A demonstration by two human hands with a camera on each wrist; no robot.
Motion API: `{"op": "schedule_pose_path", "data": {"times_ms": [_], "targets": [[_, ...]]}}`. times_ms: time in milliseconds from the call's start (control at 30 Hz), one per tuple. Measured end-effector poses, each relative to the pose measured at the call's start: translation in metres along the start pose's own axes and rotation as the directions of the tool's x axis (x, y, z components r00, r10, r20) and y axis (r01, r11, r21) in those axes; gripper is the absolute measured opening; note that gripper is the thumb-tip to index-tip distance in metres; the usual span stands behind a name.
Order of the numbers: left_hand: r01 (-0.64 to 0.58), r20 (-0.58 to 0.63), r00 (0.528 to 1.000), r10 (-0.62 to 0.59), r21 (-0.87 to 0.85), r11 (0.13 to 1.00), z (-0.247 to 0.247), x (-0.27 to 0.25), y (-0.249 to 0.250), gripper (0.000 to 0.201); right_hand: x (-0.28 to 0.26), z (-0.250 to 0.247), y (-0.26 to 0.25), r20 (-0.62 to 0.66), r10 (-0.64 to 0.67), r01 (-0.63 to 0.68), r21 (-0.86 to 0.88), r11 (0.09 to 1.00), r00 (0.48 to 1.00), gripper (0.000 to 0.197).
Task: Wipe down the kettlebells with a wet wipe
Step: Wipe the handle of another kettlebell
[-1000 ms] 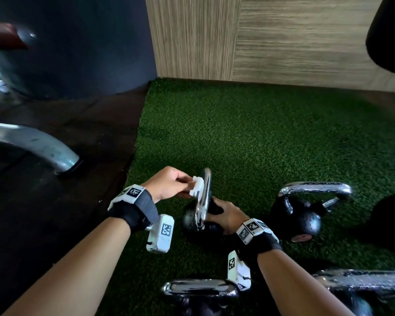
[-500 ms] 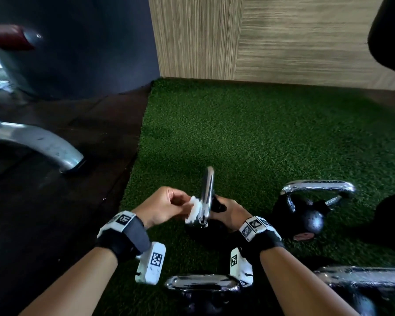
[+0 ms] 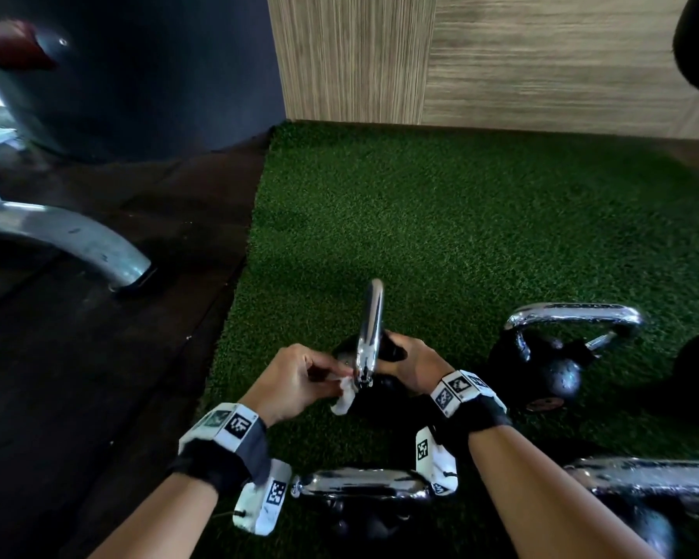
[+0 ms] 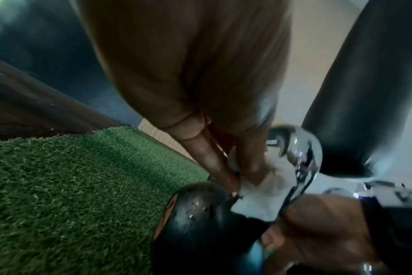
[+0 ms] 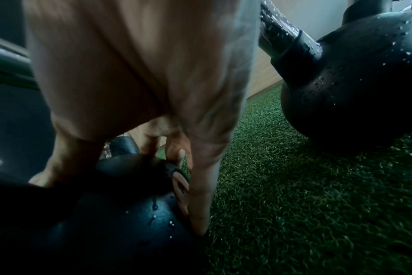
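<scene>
A: Where is the kettlebell (image 3: 374, 387) I'm working on?

B: On the green turf (image 3: 440, 236), near its left edge where the dark floor (image 3: 97, 336) begins. Its black ball lies between my two wrists in the head view.

A: Which way does it point?

B: The chrome handle (image 3: 370, 328) stands edge-on to the head camera. The loop's long axis runs away from me, rising from the ball toward the wooden wall (image 3: 501, 58). The left wrist view shows the ball tipped, with an orange base disc facing the turf side.

A: Left hand?

B: My left hand (image 3: 299, 383) pinches the white wet wipe (image 3: 346, 393) between thumb and fingertips, pressed against the near, lower end of the handle, where it meets the ball. The left wrist view shows the wipe (image 4: 266, 193) bunched between fingers and chrome.

A: Right hand?

B: My right hand (image 3: 414, 363) grips the ball from the right side, fingers curled down round it. In the right wrist view the fingers (image 5: 198, 195) spread over the black surface, which carries water droplets.

A: Anything else nearby?

B: A second kettlebell (image 3: 541, 369) sits to the right, apart from mine, handle lying crosswise, droplets on its ball. Two more chrome handles show at the bottom edge: one (image 3: 360, 484) just under my wrists, another (image 3: 642, 478) at lower right. A grey metal machine leg (image 3: 77, 240) rests on the dark floor to the left.
</scene>
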State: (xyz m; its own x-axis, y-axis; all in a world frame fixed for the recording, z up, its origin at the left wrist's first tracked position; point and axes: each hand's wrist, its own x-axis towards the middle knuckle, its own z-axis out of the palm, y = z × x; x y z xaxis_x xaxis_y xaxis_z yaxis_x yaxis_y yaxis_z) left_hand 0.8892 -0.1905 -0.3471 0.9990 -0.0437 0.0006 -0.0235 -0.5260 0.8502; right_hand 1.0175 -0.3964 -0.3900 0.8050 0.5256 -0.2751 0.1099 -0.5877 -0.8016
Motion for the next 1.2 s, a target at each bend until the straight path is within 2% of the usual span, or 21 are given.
{"op": "schedule_pose_path", "data": {"times_ms": [33, 100, 233, 333, 367, 400, 433, 467, 500, 533, 567, 600, 633, 700, 733, 800, 900, 1033, 1133, 1200], "targets": [[0.003, -0.021, 1.000, -0.002, 0.054, 0.999, 0.005, 0.001, -0.003, 0.041, -0.001, -0.001, -0.001, 0.000, -0.004, 0.004, -0.007, 1.000, 1.000, 0.088], [0.013, -0.076, 0.997, -0.004, 0.127, 0.992, 0.013, 0.003, -0.007, 0.046, -0.003, -0.001, -0.004, 0.002, -0.013, 0.013, -0.025, 1.000, 1.000, 0.083], [0.008, -0.113, 0.994, 0.007, 0.136, 0.991, 0.011, 0.000, -0.007, 0.039, -0.008, -0.006, -0.011, 0.043, -0.034, 0.038, -0.108, 0.993, 0.999, 0.073], [0.000, -0.083, 0.996, 0.016, 0.190, 0.982, -0.006, -0.004, -0.002, 0.028, -0.008, -0.016, -0.023, 0.130, 0.057, -0.020, -0.268, 0.963, 0.990, 0.077], [0.000, -0.101, 0.995, 0.019, 0.191, 0.982, -0.013, -0.006, 0.003, 0.027, -0.007, -0.022, -0.028, 0.084, 0.085, -0.055, -0.309, 0.950, 0.993, 0.077], [0.007, -0.131, 0.991, 0.017, 0.181, 0.983, -0.020, -0.006, 0.009, 0.027, -0.009, -0.030, -0.036, -0.027, 0.082, -0.087, -0.320, 0.944, 0.996, 0.073], [0.013, -0.164, 0.986, 0.014, 0.166, 0.986, -0.027, -0.006, 0.015, 0.027, -0.013, -0.038, -0.044, -0.183, 0.026, -0.079, -0.289, 0.954, 0.983, 0.064], [0.008, -0.193, 0.981, 0.021, 0.147, 0.989, -0.033, -0.005, 0.021, 0.028, -0.018, -0.045, -0.054, -0.342, -0.078, -0.006, -0.238, 0.971, 0.936, 0.053], [-0.006, -0.219, 0.975, 0.032, 0.121, 0.993, -0.039, -0.003, 0.028, 0.028, -0.024, -0.052, -0.064, -0.463, -0.200, 0.132, -0.175, 0.976, 0.864, 0.041], [-0.024, -0.239, 0.970, 0.041, 0.072, 0.997, -0.044, -0.001, 0.035, 0.029, -0.029, -0.058, -0.075, -0.517, -0.302, 0.286, -0.112, 0.952, 0.801, 0.032], [-0.043, -0.256, 0.966, 0.042, 0.002, 0.999, -0.047, 0.002, 0.043, 0.030, -0.035, -0.063, -0.086, -0.491, -0.385, 0.412, -0.057, 0.909, 0.782, 0.028], [-0.058, -0.270, 0.962, 0.036, -0.073, 0.996, -0.049, 0.005, 0.050, 0.030, -0.041, -0.067, -0.095, -0.394, -0.453, 0.491, -0.007, 0.871, 0.800, 0.028], [-0.066, -0.284, 0.959, 0.025, -0.136, 0.989, -0.050, 0.008, 0.056, 0.027, -0.046, -0.068, -0.104, -0.258, -0.495, 0.521, 0.041, 0.852, 0.830, 0.031], [-0.068, -0.305, 0.952, 0.001, -0.210, 0.975, -0.050, 0.013, 0.065, 0.019, -0.052, -0.066, -0.116, -0.069, -0.540, 0.544, 0.081, 0.835, 0.839, 0.040], [-0.065, -0.313, 0.950, -0.010, -0.229, 0.971, -0.050, 0.015, 0.068, 0.018, -0.053, -0.065, -0.118, -0.059, -0.560, 0.563, 0.075, 0.823, 0.826, 0.042], [-0.062, -0.307, 0.952, -0.019, -0.251, 0.966, -0.050, 0.018, 0.073, 0.016, -0.056, -0.064, -0.121, -0.116, -0.588, 0.597, 0.057, 0.800, 0.800, 0.043], [-0.064, -0.215, 0.977, -0.005, -0.311, 0.948, -0.050, 0.020, 0.080, 0.016, -0.057, -0.061, -0.121, -0.201, -0.574, 0.596, 0.066, 0.801, 0.794, 0.037], [0.037, -0.056, 0.996, -0.072, -0.467, 0.883, -0.050, 0.019, 0.088, 0.023, -0.057, -0.055, -0.115, -0.309, -0.517, 0.570, 0.111, 0.814, 0.798, 0.021], [0.067, 0.002, 0.997, -0.073, -0.409, 0.910, -0.049, 0.021, 0.082, 0.036, -0.053, -0.061, -0.108, -0.386, -0.430, 0.511, 0.134, 0.849, 0.816, 0.018], [0.149, -0.022, 0.986, -0.167, -0.347, 0.926, -0.044, 0.025, 0.072, 0.049, -0.047, -0.067, -0.098, -0.482, -0.317, 0.412, 0.103, 0.905, 0.817, 0.018]]}}
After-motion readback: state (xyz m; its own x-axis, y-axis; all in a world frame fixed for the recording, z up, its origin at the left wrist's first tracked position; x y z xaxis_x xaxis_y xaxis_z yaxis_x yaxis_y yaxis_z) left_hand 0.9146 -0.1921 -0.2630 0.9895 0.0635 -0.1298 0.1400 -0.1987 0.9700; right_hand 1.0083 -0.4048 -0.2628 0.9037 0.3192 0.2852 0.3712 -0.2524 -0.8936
